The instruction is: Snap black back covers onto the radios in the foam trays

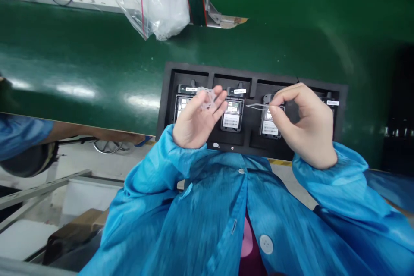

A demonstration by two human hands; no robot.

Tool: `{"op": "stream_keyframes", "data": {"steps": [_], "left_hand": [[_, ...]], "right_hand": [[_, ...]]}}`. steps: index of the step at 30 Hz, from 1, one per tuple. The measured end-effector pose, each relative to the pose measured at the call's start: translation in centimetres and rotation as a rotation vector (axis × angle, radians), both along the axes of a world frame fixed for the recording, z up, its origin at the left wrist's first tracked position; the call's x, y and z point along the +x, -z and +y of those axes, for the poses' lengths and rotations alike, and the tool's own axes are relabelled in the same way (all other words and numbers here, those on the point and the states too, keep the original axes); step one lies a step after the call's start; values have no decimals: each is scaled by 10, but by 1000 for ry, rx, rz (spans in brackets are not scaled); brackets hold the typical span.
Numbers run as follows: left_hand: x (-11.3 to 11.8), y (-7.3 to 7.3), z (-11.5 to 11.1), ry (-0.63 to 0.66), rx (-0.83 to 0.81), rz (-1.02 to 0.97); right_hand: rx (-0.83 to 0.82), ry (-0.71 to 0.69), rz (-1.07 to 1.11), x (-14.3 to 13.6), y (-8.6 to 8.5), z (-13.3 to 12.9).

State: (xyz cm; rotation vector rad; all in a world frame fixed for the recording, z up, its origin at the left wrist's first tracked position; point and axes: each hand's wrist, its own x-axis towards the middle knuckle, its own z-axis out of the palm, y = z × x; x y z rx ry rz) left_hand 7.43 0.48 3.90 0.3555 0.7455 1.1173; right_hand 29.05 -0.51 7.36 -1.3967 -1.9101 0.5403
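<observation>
A blue smock [226,207] with two buttons showing fills the near edge of the view, its sleeves leading up to two hands held apart over a black tray [249,108]. The left hand [197,118] is half curled, fingers closed loosely on a small clear plastic piece [207,97]. The right hand [304,123] pinches a thin clear strip [258,106] between thumb and forefinger. The tray sits on the green counter [97,69] and has four slots, each holding a device (the two outer ones mostly hidden behind the hands). One clear bag [155,0] lies beyond.
</observation>
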Motion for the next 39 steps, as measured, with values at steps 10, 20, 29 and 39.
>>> {"op": "stream_keyframes", "data": {"steps": [10,20,29,39], "left_hand": [[-47,-9,6,134,114,80],[-51,12,30,398,474,623],[-49,31,33,537,1429,1485],[-44,36,29,420,1624,1716]], "right_hand": [[-180,-159,-67,-25,19,13],[-103,-42,-230,-34,64,31],[-92,-41,-292,-32,58,29],[-90,-80,-350,-30,60,30]]}}
